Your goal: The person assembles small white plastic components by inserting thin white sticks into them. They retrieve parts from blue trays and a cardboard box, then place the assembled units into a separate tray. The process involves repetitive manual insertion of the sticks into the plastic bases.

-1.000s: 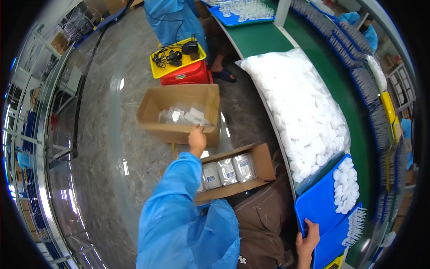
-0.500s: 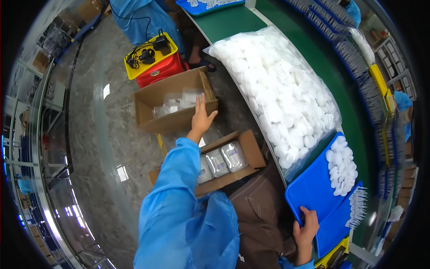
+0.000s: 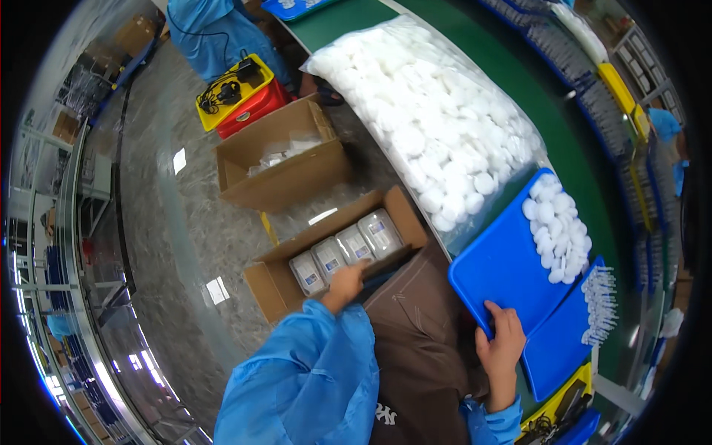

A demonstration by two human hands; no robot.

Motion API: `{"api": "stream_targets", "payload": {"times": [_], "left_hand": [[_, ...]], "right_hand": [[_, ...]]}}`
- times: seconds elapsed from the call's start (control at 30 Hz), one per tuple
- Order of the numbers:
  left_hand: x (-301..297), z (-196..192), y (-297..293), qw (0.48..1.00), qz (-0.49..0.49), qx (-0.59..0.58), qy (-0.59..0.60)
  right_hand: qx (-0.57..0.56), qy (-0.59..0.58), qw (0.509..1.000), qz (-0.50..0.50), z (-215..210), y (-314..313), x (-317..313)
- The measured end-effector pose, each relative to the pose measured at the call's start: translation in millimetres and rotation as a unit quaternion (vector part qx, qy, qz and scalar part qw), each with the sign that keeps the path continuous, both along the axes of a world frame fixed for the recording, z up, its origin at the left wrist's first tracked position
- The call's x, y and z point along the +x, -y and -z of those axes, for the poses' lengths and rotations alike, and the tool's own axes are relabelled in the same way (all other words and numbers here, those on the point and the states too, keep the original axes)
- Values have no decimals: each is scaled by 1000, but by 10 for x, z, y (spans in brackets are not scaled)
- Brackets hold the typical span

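My left hand (image 3: 345,286) is over the near side of a low cardboard box (image 3: 268,297), a finger stretched out toward the packs and nothing visible in it. Inside that box, several clear plastic containers (image 3: 327,256) with labels stand in a row. At the right, my right hand (image 3: 502,343) holds the near left corner of a blue tray (image 3: 493,271), its fingers over the rim and the thumb by the edge. White round pads (image 3: 558,230) lie heaped at the tray's far right end.
A large clear bag of white pads (image 3: 437,126) lies on the green table. A second blue tray (image 3: 560,363) carries small clear spiky parts (image 3: 599,304). Beyond the low box stand a taller carton (image 3: 285,178) and a red bin (image 3: 256,110) under a yellow tray (image 3: 210,119). Another person's blue garment (image 3: 211,37) shows behind.
My left hand has drawn back from the taller carton to the low box's near side. More of the clear containers now show. My right hand stays at the tray's corner; the view has shifted.
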State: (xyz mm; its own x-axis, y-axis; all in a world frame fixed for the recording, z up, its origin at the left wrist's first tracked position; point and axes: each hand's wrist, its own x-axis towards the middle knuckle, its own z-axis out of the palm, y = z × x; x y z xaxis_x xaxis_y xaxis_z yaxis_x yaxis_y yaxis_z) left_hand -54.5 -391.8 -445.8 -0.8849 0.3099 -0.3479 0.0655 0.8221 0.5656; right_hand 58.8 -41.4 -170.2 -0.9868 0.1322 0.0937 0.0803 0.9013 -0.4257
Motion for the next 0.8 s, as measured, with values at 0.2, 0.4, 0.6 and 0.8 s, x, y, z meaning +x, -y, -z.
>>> {"api": "stream_targets", "payload": {"times": [0.2,0.4,0.6,0.8], "left_hand": [[-93,-104,-88,993,-82,-37,-78],[-252,-29,-372,966,-233,-50,-100],[-779,-117,-485,982,-99,-92,-132],[-789,22,-138,984,104,-56,-134]], "right_hand": [[12,-29,999,-11,41,-50,55],[10,-53,998,-25,62,-52,85],[-3,-55,998,-39,10,-111,89],[8,-14,998,-69,-154,-192,204]]}}
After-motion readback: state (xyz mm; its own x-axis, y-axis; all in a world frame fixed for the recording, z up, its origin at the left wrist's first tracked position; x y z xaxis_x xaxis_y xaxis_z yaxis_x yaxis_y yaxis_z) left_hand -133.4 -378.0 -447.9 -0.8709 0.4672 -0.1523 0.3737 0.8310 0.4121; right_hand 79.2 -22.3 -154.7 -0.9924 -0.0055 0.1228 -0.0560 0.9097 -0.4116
